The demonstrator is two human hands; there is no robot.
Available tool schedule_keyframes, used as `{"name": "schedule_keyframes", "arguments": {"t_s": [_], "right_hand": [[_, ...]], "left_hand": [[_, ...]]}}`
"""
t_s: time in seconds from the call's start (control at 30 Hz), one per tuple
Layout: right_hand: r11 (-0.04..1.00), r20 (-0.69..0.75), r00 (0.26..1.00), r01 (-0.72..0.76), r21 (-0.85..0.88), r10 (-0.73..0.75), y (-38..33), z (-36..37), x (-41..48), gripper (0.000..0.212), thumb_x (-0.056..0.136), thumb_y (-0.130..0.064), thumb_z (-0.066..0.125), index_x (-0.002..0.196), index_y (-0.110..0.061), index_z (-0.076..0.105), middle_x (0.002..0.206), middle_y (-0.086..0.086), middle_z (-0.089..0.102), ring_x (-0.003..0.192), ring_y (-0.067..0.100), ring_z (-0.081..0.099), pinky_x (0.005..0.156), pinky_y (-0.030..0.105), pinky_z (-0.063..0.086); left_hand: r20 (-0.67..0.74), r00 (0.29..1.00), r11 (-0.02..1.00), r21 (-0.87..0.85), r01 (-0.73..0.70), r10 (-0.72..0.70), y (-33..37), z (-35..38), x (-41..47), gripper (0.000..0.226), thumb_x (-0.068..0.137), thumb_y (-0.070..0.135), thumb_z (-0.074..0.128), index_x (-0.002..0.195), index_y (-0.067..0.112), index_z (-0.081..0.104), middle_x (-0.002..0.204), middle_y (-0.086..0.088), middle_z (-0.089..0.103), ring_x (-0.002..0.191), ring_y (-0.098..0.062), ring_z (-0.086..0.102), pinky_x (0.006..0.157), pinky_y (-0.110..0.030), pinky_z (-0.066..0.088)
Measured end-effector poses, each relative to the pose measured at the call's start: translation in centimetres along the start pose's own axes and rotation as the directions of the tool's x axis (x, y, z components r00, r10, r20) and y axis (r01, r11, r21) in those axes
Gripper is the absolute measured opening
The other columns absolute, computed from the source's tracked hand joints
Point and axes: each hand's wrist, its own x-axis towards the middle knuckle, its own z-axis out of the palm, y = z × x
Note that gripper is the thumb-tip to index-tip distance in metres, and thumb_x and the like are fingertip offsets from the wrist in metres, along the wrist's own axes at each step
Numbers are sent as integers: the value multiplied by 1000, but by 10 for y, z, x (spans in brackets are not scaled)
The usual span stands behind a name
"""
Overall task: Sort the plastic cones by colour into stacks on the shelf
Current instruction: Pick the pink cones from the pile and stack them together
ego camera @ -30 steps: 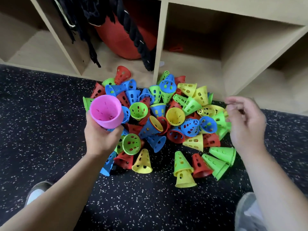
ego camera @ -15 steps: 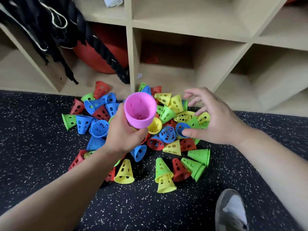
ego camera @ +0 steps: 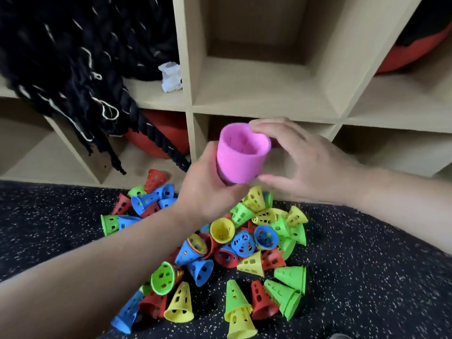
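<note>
A stack of pink cones [ego camera: 241, 156], wide end towards me, is held up in front of the wooden shelf [ego camera: 188, 111]. My left hand [ego camera: 208, 192] grips its narrow lower part. My right hand [ego camera: 303, 162] closes around its rim, fingers at the top edge and thumb at the bottom edge. Below on the dark speckled floor lies a pile of cones [ego camera: 220, 243] in red, blue, green and yellow, tipped every way, some nested.
The shelf cubby [ego camera: 259, 81] straight ahead holds nothing. A thick black rope [ego camera: 80, 69] hangs over the left cubbies, with a red ball [ego camera: 159, 135] behind it and crumpled white paper [ego camera: 171, 77]. Another red ball [ego camera: 415, 50] sits upper right.
My left hand has raised the pink stack towards the shelf, and my right hand has come up from the pile onto its rim. My view has tilted upwards.
</note>
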Motion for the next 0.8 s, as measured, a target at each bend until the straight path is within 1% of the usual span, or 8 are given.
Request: {"name": "schedule_keyframes", "arguments": {"t_s": [0.1,0.2,0.27,0.33,0.53,0.67,0.73,0.8], "right_hand": [[998,-215,976,-18,55,29,3,8,18,73,79,-12,79,143,-10,43,142,4,52,132,13,49,112,29,40],[972,-319,938,-68,225,140,3,20,42,80,78,-7,80,147,-11,38,145,4,51,132,12,51,109,29,45],[937,-341,907,-132,323,246,6,22,58,87,77,-7,82,149,-14,34,143,4,53,127,8,55,106,16,43],[898,-332,882,-193,395,335,12,21,71,93,76,-6,83,151,-20,30,139,3,57,122,7,57,102,8,40],[807,-284,829,-293,512,481,41,46,91,102,78,1,79,155,-38,23,116,-2,68,108,4,66,96,15,50],[689,-257,765,-312,654,591,59,67,110,79,79,-1,75,145,-30,44,98,-1,73,83,2,70,75,11,52],[644,-261,707,-349,681,658,67,73,125,65,79,-7,74,136,-29,52,89,-3,74,76,1,68,68,9,47],[609,-240,673,-387,692,700,75,77,142,56,78,-14,75,126,-35,55,81,-7,73,70,0,65,63,8,45]], "left_hand": [[-49,998,999,-1,40,-40,17,-24,26,44,62,36,76,99,36,50,79,12,64,65,3,59,58,-17,45],[-59,996,998,2,65,-65,29,-42,50,60,56,47,76,112,38,56,88,14,67,72,3,63,62,-20,49],[-75,990,992,-49,118,-121,36,-50,62,72,63,40,80,129,30,53,96,8,68,73,-1,66,59,-19,51],[-131,979,985,-88,146,-157,41,-56,73,69,74,28,82,134,25,48,102,3,67,74,-5,65,56,-18,50],[-319,943,996,-32,85,-91,51,-61,103,63,73,36,87,121,24,49,98,15,62,83,7,61,69,-12,47],[-325,944,998,-52,44,-59,51,-55,134,59,72,34,89,118,24,54,103,13,67,94,-1,66,85,-27,56],[-286,956,995,-87,41,-65,48,-51,153,52,73,33,88,116,23,60,106,12,69,96,-6,70,82,-35,60],[-261,964,998,-40,47,-56,47,-48,172,48,78,33,85,118,24,61,107,14,69,96,-5,71,76,-30,61]]}}
